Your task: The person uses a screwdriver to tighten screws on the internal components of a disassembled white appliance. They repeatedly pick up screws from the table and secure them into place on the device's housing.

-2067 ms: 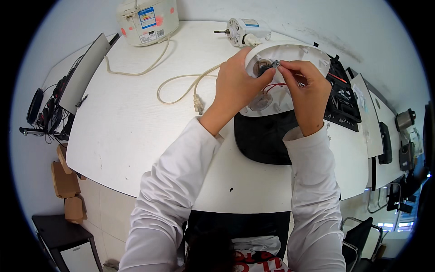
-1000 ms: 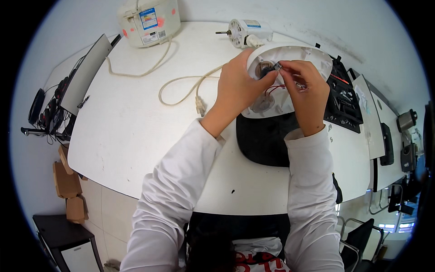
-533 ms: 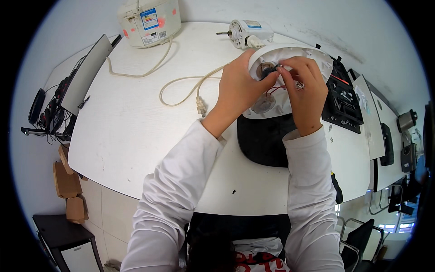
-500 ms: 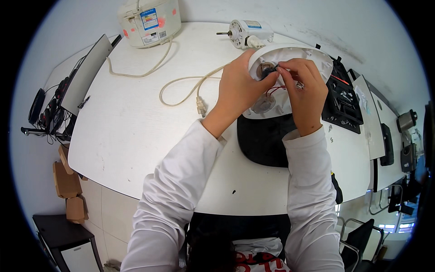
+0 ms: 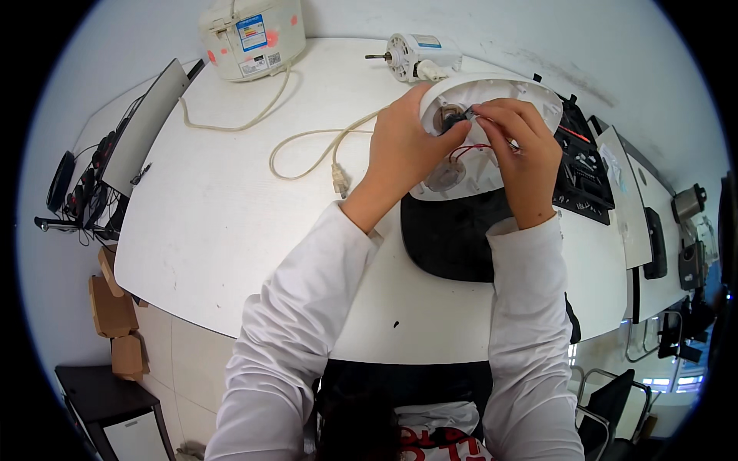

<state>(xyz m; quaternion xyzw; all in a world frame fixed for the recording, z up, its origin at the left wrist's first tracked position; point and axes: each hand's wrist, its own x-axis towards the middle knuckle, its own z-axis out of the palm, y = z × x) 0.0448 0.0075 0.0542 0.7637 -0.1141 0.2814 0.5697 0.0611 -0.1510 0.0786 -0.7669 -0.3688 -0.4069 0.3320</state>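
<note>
A rounded white plastic housing (image 5: 530,91) is tilted up with its ribbed hollow inside facing me. My left hand (image 5: 403,146) is closed around its left side, the thumb reaching in against a small dark part (image 5: 455,121). Beside that thumb, my right hand (image 5: 530,154) pinches with thumb and forefinger at a small dark piece, mostly hidden by the fingertips. Thin red wires (image 5: 470,147) run inside the housing, near a round translucent part (image 5: 446,177) low on its left. Under the housing lies a black mat-like piece (image 5: 450,242).
A white motor (image 5: 423,58) with a metal shaft lies behind the housing. At the back left stands a white appliance (image 5: 286,34); a beige cord with a plug (image 5: 340,180) loops across the table (image 5: 223,230). A black tool case (image 5: 580,180) is on the right.
My right hand has shifted slightly, its fingertips drawing a little away from my left thumb. The left hand and the housing stay nearly in place.
</note>
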